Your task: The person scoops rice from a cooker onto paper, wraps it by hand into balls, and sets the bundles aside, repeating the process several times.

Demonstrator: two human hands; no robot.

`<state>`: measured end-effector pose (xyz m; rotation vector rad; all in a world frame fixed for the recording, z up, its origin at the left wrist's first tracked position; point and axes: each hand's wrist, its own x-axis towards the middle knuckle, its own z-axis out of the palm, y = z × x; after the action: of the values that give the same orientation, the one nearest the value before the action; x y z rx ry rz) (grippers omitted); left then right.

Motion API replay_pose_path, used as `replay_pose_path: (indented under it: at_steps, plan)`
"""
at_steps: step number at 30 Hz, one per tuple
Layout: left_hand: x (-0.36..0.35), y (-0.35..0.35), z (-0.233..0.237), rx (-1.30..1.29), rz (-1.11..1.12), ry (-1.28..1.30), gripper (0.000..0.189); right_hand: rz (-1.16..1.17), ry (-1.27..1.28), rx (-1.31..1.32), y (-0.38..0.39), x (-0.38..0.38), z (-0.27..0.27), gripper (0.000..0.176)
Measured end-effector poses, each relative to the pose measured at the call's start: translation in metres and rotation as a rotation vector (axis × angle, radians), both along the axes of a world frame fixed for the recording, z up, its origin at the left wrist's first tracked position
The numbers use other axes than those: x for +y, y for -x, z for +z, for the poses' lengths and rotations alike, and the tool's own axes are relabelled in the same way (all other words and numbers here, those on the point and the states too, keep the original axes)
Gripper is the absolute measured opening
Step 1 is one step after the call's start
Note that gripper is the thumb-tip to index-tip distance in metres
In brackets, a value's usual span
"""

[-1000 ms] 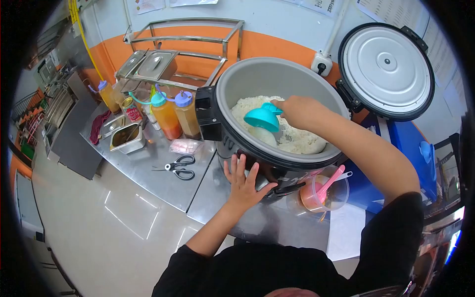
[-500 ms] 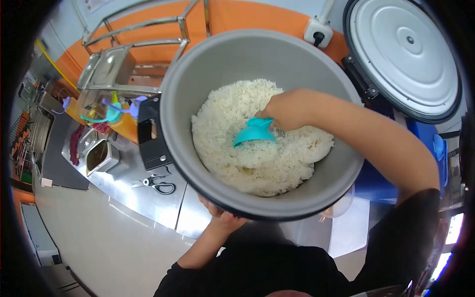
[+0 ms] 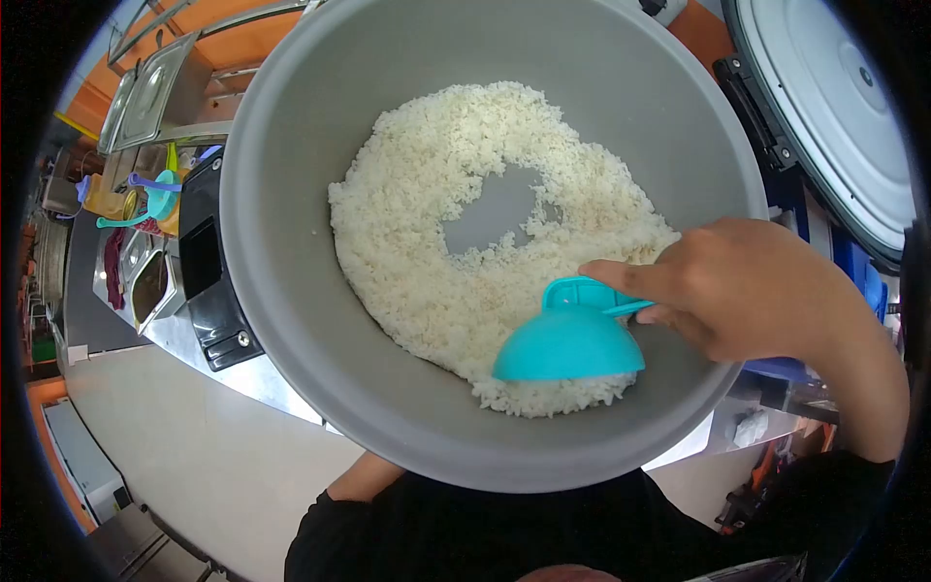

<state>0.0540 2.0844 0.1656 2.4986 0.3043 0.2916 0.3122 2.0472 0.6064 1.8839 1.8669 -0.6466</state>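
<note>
My right hand [image 3: 722, 291] is closed round the handle of a turquoise rice scoop [image 3: 570, 346]. The scoop's rounded back faces up, and cooked rice shows along its lower edge, near the pot's front wall. White cooked rice [image 3: 398, 233] spreads over the bottom of a large grey cooker pot [image 3: 291, 320], and a bare patch of the pot's floor shows in the middle. Of my left arm only a forearm [image 3: 364, 477] appears below the front rim; the pot hides the hand itself.
The cooker's round lid [image 3: 824, 97] stands raised at the right. On the left, squeeze bottles [image 3: 163, 199] and a metal container [image 3: 155, 286] stand on the steel counter [image 3: 272, 393]. A black bracket [image 3: 218, 267] juts from the pot's left side.
The right hand and scoop have come toward me and to the right, and the scoop has turned dome-up. The pot fills more of the view. A bare patch now shows; my left hand has gone from sight.
</note>
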Motion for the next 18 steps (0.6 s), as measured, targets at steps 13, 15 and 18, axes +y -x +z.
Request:
replay_pose_path:
  at_steps: [13,15,18]
  plan:
    - [0.003,0.001,0.002,-0.051,0.004,-0.006,0.078,0.006,-0.05,0.031,0.023,-0.008,0.003,0.055]
    - [0.004,0.0,-0.002,-0.051,0.005,-0.004,0.078,0.007,-0.04,0.009,0.025,-0.009,0.011,0.053]
    - [0.006,0.003,-0.002,-0.071,0.012,-0.008,0.077,-0.043,0.01,0.005,0.026,0.001,0.015,0.049]
